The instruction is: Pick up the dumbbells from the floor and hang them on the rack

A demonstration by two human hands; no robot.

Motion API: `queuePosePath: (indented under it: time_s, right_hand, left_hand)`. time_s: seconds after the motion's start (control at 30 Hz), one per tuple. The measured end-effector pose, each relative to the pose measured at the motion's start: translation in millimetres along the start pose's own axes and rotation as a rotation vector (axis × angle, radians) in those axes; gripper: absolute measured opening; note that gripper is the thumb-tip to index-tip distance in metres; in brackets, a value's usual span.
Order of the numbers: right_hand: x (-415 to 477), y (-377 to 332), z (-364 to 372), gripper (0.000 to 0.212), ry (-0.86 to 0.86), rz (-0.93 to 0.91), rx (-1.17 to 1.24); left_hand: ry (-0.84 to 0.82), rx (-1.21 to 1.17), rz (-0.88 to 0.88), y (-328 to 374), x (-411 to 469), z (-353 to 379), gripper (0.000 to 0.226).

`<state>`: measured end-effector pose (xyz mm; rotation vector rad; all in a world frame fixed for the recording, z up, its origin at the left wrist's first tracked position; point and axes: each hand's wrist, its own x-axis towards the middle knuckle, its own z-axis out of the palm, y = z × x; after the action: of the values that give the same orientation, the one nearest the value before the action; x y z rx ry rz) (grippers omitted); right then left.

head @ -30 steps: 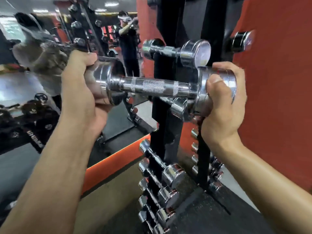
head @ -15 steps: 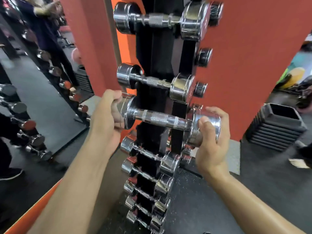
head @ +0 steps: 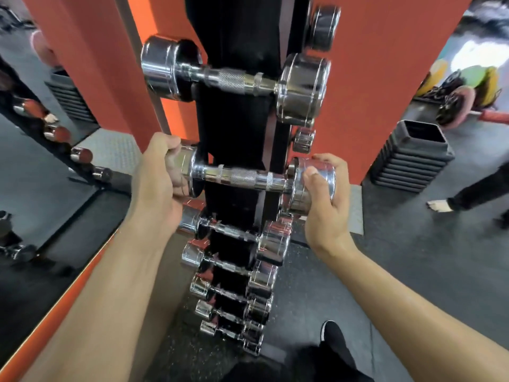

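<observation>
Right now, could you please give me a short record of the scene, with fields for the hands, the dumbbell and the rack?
held dumbbell: chrome, level, across the front of the rack
left hand: grips its left head
right hand: grips its right head
rack: black, upright, by an orange wall
above: larger dumbbell, hung
below: smaller dumbbells, hung in a column
seated in its slot: cannot tell
</observation>
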<state>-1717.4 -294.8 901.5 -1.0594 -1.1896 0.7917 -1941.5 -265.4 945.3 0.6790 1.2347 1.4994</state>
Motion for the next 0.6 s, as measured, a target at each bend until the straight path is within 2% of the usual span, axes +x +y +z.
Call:
queuePosePath:
  time_s: [0.13, 0.33, 0.47, 0.6]
  right_hand:
    - [-3, 10, 8, 0.032, -0.01, 0.03, -0.024]
    - [5, 27, 21, 0.035, -0.071, 0.131, -0.083]
    - [15, 30, 25, 0.023, -0.054, 0.157, -0.125]
    - [7, 34, 28, 0.016, 0.002, 0.093, -0.208]
  left_hand:
    - [0.046, 0.024, -0.036, -7, 12, -7, 0.026]
    - [0.071, 0.089, -0.055, -4, 41, -5, 0.015]
    - [0.065, 0.103, -0.07, -22, 51, -3, 0.022]
    - [0.093, 0.135, -0.034, -26, 58, -7, 0.035]
